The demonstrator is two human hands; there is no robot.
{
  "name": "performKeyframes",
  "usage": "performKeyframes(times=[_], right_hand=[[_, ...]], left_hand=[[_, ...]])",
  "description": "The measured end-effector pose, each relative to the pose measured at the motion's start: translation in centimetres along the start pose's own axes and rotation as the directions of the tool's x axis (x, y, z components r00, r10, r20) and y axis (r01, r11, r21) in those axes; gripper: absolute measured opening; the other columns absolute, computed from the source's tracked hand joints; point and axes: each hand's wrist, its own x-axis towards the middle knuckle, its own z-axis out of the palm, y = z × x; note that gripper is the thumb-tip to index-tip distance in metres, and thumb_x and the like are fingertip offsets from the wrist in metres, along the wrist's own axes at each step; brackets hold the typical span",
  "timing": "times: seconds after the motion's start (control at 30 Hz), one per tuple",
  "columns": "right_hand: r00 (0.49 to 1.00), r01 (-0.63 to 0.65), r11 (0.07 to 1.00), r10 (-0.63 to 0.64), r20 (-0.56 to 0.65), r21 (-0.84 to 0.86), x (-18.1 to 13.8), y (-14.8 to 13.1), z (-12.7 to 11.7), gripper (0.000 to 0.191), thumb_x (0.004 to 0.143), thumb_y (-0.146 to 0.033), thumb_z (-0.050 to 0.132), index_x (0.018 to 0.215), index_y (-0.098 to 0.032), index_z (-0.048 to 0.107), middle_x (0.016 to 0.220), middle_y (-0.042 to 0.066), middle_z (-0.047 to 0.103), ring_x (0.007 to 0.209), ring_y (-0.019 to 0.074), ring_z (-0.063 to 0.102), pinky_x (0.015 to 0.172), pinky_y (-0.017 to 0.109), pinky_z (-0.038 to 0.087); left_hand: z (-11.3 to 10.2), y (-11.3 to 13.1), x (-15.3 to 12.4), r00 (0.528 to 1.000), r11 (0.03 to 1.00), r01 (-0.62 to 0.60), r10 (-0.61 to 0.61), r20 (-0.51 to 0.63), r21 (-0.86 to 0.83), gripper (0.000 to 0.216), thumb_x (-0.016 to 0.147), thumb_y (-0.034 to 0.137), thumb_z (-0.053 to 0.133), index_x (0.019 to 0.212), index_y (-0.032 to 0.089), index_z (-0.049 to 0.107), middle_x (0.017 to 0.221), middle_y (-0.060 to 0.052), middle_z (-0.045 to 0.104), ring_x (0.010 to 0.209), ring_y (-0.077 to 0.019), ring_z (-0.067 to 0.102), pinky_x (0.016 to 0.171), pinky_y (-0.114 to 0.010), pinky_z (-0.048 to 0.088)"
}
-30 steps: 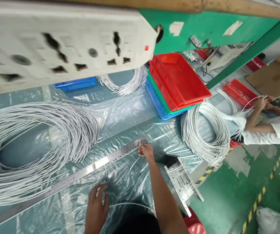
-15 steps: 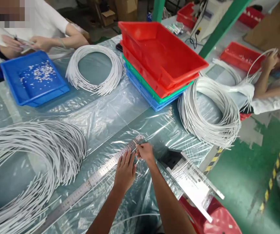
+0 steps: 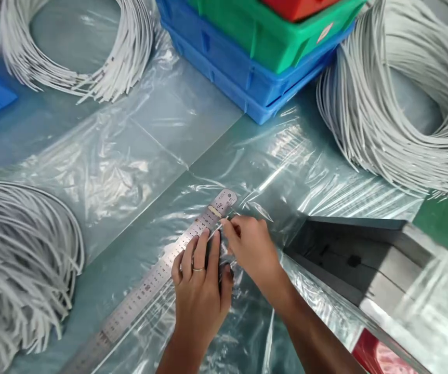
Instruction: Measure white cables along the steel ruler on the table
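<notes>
In the head view we press our left hand [image 3: 200,291] flat, fingers together, on the ruler [image 3: 161,275] near its far end. Just right of it, touching, our right hand [image 3: 253,249] pinches a thin white wire [image 3: 218,229] end over the ruler tip. Ahead of both hands stand stacked bins [image 3: 247,62]; wire coils [image 3: 395,114] lie ahead to the right.

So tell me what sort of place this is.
Probably a factory workbench for cutting wire to length: bundles of white wire lie coiled on plastic sheeting, stacked parts bins sit behind, and both hands work at a steel ruler.
</notes>
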Motion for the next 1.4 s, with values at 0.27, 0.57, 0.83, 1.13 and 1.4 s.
performKeyframes(times=[0.27, 0.57, 0.83, 1.13, 1.4], right_hand=[[0.998, -0.054, 0.994, 0.05, -0.043, -0.091, -0.1, 0.6, 0.9, 0.044, 0.099, -0.042, 0.054, 0.057, -0.026, 0.052, 0.05, -0.004, 0.051, 0.045, 0.0122, 0.041, 0.051, 0.026, 0.03], [0.997, -0.03, 0.969, 0.012, -0.075, -0.246, -0.3, -0.8, 0.9, 0.041, 0.102, -0.033, 0.048, 0.062, -0.023, 0.05, 0.048, -0.005, 0.05, 0.043, 0.0107, 0.034, 0.048, 0.028, 0.025], [0.997, -0.012, 0.957, -0.009, -0.071, -0.288, -0.3, -1.0, 0.8, 0.043, 0.103, -0.033, 0.047, 0.061, -0.022, 0.046, 0.047, -0.005, 0.049, 0.042, 0.0095, 0.033, 0.046, 0.028, 0.021], [0.997, -0.038, 0.964, 0.017, -0.081, -0.263, -0.2, -1.1, 0.8, 0.044, 0.102, -0.034, 0.047, 0.06, -0.023, 0.041, 0.046, -0.005, 0.048, 0.041, 0.0097, 0.034, 0.046, 0.029, 0.018], [0.996, -0.026, 0.969, 0.004, -0.092, -0.245, -0.1, -1.0, 0.8, 0.044, 0.102, -0.036, 0.047, 0.06, -0.023, 0.042, 0.046, -0.005, 0.049, 0.042, 0.0099, 0.034, 0.047, 0.029, 0.019]], left_hand=[[0.3, -0.3, 0.8, 1.0, 1.0, -0.026, 0.026, 0.001, 0.012, 0.076, 0.094, 0.034, 0.045, 0.165, 0.022, 0.022, 0.15, -0.013, 0.051, 0.13, -0.0397, 0.05, 0.115, -0.056, 0.034], [-0.1, -0.9, 1.1, 0.99, 0.996, -0.089, 0.086, 0.115, 0.022, 0.079, 0.091, 0.027, 0.048, 0.164, 0.013, 0.022, 0.152, -0.02, 0.046, 0.128, -0.0428, 0.045, 0.104, -0.056, 0.036], [-0.5, -0.9, 1.6, 0.984, 0.995, -0.099, 0.1, 0.145, -0.017, 0.079, 0.091, 0.028, 0.048, 0.163, 0.01, 0.024, 0.149, -0.022, 0.047, 0.126, -0.0419, 0.046, 0.103, -0.056, 0.034], [-0.1, -0.9, 1.7, 0.989, 0.995, -0.098, 0.1, 0.111, -0.029, 0.079, 0.091, 0.03, 0.049, 0.164, 0.013, 0.023, 0.149, -0.02, 0.048, 0.126, -0.0425, 0.047, 0.1, -0.056, 0.036], [-0.1, -1.0, 1.7, 0.989, 0.994, -0.109, 0.112, 0.096, -0.027, 0.08, 0.091, 0.03, 0.049, 0.164, 0.012, 0.022, 0.148, -0.02, 0.049, 0.124, -0.0423, 0.048, 0.099, -0.056, 0.037]])
